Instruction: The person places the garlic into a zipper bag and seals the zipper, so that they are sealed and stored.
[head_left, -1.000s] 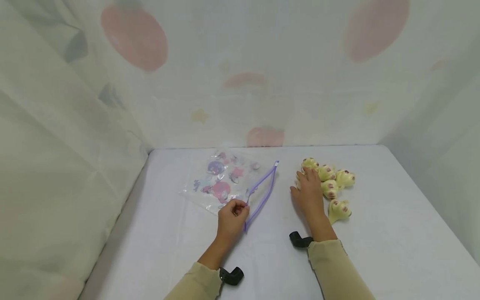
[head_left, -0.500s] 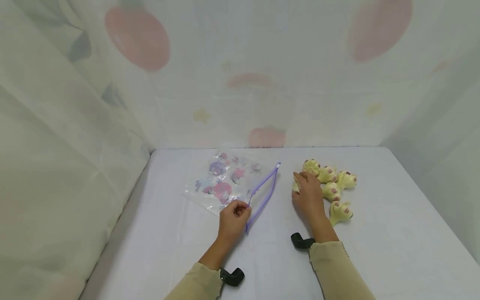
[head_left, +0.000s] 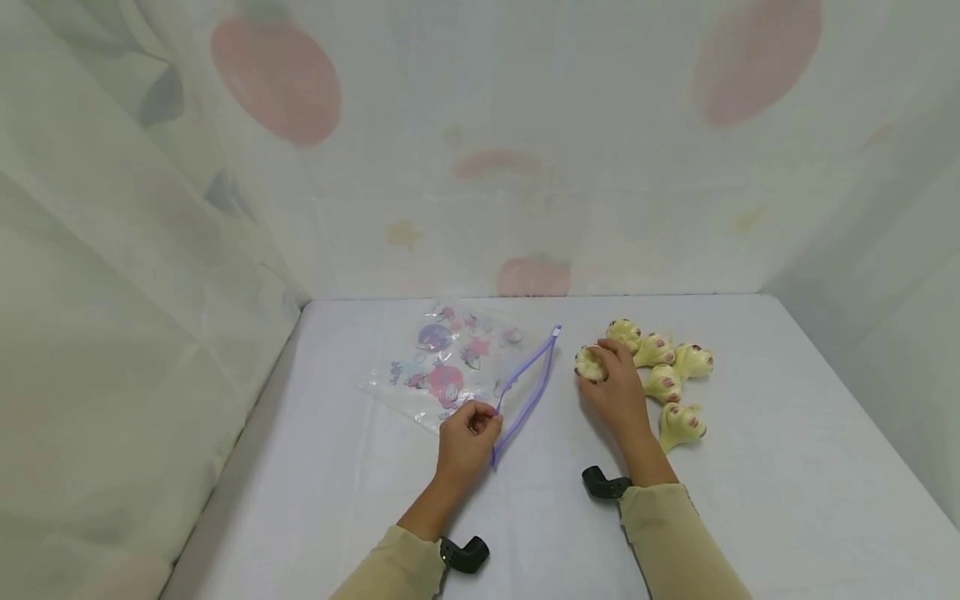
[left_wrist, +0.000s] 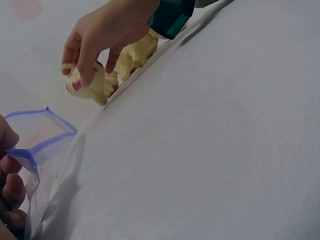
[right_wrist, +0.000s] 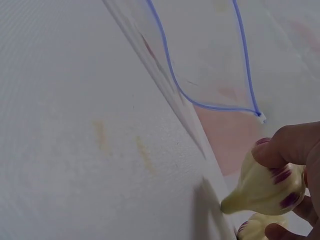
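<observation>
My left hand (head_left: 467, 440) pinches the purple zip edge (head_left: 531, 400) of a clear printed bag (head_left: 446, 379), whose mouth stands apart. The left wrist view shows fingertips (left_wrist: 10, 187) at that blue-looking edge. To the right, my right hand (head_left: 621, 398) grips a pale yellow bulb-shaped piece with purple marks (head_left: 590, 364). The right wrist view shows the thumb across this bulb (right_wrist: 272, 185), its narrow stem end pointing away from the palm. More such bulbs (head_left: 663, 382) lie close to the right of that hand.
Several bulbs form a loose group on the white table (head_left: 780, 467), one (head_left: 681, 423) nearer the front. A patterned curtain (head_left: 405, 150) rises behind the table's back edge, and more cloth hangs at the left (head_left: 97, 333) and right.
The right hand has taken hold of a bulb beside the group and brought it slightly left, toward the bag. The left hand keeps its pinch on the bag's edge.
</observation>
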